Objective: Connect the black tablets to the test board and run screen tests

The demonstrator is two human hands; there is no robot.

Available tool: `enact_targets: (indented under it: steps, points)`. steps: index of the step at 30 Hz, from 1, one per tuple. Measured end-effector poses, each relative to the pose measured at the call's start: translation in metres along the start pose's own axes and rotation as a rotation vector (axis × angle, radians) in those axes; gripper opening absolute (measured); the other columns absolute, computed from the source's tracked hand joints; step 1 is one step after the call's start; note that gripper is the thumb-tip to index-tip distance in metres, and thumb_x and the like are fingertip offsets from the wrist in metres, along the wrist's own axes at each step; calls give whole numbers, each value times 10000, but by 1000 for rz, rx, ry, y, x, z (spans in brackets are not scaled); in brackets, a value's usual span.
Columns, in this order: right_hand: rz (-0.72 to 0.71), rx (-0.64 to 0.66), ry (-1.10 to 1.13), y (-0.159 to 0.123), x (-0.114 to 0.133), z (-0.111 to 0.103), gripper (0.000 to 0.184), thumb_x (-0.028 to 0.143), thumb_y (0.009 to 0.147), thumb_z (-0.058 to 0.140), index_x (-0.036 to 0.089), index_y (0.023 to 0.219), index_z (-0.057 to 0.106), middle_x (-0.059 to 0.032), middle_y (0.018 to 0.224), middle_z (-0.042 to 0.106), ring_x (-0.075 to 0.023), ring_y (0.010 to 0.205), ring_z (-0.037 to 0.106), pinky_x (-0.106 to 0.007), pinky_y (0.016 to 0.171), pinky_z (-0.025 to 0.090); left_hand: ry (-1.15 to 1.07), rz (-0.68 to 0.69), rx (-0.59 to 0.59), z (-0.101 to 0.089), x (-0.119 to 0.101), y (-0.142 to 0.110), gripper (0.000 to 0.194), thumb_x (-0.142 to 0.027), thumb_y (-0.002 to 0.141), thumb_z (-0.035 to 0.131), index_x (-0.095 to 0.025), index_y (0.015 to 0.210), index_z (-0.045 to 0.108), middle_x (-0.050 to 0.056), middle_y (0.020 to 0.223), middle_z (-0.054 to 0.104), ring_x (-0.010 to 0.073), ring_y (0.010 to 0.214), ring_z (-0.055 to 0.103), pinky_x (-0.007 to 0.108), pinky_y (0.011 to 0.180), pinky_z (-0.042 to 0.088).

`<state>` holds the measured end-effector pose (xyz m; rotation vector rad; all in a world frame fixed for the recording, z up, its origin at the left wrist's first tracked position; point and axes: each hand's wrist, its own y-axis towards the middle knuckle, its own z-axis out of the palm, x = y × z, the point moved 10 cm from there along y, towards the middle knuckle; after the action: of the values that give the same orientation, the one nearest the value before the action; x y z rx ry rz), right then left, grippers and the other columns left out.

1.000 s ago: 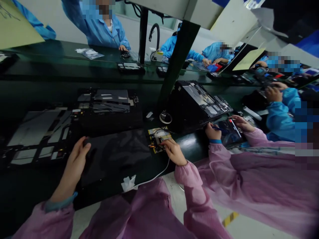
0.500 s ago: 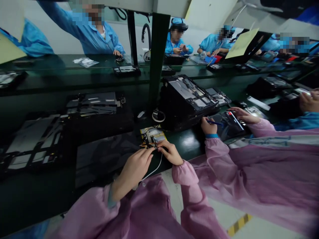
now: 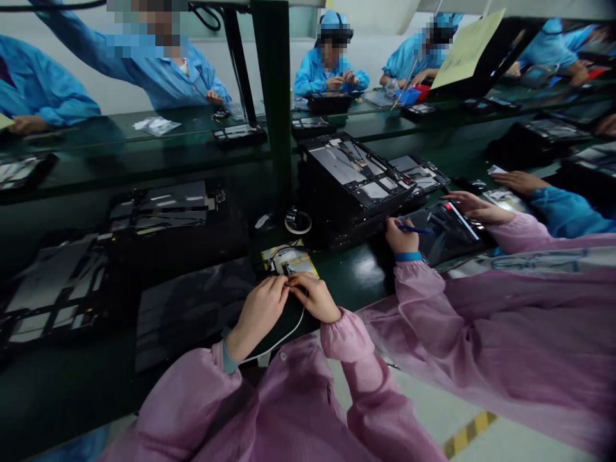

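My left hand [image 3: 262, 308] and my right hand [image 3: 315, 296] meet fingertip to fingertip over the front edge of a small circuit board assembly with wires [image 3: 290, 256], which has yellow edging. Both are closed in a pinch on a small dark piece between them, too small to name. A white cable [image 3: 283, 335] runs down from beneath my right hand toward my lap. Left of my hands a dark flat screen panel [image 3: 185, 308] lies on the green bench, partly covered by my left wrist.
Stacks of tablet-like panels stand at left [image 3: 58, 282], behind [image 3: 173, 212] and at right [image 3: 356, 173]. A coiled cable [image 3: 297, 221] lies by a green post [image 3: 272, 96]. On my right, a co-worker's hand [image 3: 403, 236] holds a blue pen by a lit screen [image 3: 440, 231].
My left hand has left the screen panel's left edge and come right to join my right hand. Both now pinch at the front of the board. The view has turned somewhat.
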<state>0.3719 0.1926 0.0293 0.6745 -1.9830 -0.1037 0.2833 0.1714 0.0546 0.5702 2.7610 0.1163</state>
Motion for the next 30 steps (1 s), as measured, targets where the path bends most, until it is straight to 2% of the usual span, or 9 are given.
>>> enact_targets:
  steps: [5, 12, 15, 18, 19, 21, 23, 27, 30]
  points:
    - [-25, -16, -51, -1, 2, -1, 113, 204, 919, 553, 216, 936, 664, -76, 1043, 691, -189, 1016, 638, -354, 940, 486, 135, 45, 7, 6, -9, 1, 172, -136, 933, 389, -172, 970, 553, 77, 906, 638, 214, 876, 617, 332, 797, 501]
    - [-65, 43, -176, -1, 10, 8, 180, 160, 925, 485, 216, 916, 656, -75, 1006, 691, -194, 985, 624, -360, 900, 483, 170, -54, 29, 11, -8, 4, 194, -108, 875, 424, -162, 974, 581, 100, 891, 658, 223, 879, 635, 307, 743, 492]
    - [-88, 30, -167, -2, 17, 1, 202, 175, 930, 456, 217, 908, 652, -76, 996, 693, -208, 1027, 610, -383, 918, 473, 17, -102, 101, 4, 7, 1, 307, -150, 873, 456, -206, 1149, 577, 54, 870, 696, 198, 790, 660, 288, 690, 484]
    - [-54, -26, -31, 3, 19, -17, 273, 216, 960, 396, 216, 867, 653, -61, 988, 696, -195, 1013, 618, -358, 907, 483, -241, -138, 133, -16, 33, -1, 486, -274, 907, 478, -281, 1389, 413, -21, 826, 706, 158, 683, 658, 258, 642, 477]
    - [-20, -57, -3, 7, 16, -23, 296, 231, 971, 378, 215, 864, 654, -57, 969, 697, -189, 983, 626, -342, 883, 490, -265, -145, 94, -27, 43, 1, 464, -309, 921, 466, -278, 1382, 427, -18, 839, 705, 159, 702, 658, 261, 662, 481]
    - [57, -122, -35, 18, 9, -33, 280, 254, 976, 391, 214, 891, 655, -54, 930, 695, -186, 923, 633, -321, 838, 493, -178, -153, -30, -48, 62, 9, 352, -345, 945, 424, -240, 1253, 560, 28, 915, 701, 191, 830, 651, 298, 758, 486]
    - [106, -117, -160, 33, 6, -29, 225, 234, 955, 430, 219, 927, 653, -49, 913, 689, -186, 884, 628, -308, 814, 484, -24, -155, -101, -55, 73, 21, 331, -371, 952, 408, -193, 1087, 652, 83, 983, 683, 241, 954, 615, 355, 854, 468]
    - [156, 32, -492, 57, 8, 3, 221, 151, 920, 449, 215, 879, 657, -65, 871, 649, -196, 816, 590, -306, 751, 464, 102, -144, -29, -29, 81, 42, 319, -382, 918, 479, -155, 917, 702, 121, 1005, 658, 278, 978, 576, 408, 873, 458]
    - [137, -19, -692, 62, 22, 11, 177, 188, 917, 499, 202, 840, 657, -107, 903, 610, -242, 881, 538, -353, 775, 444, 92, -132, -18, -19, 86, 41, 202, -278, 865, 540, -162, 873, 706, 118, 1091, 633, 278, 1023, 553, 406, 873, 457]
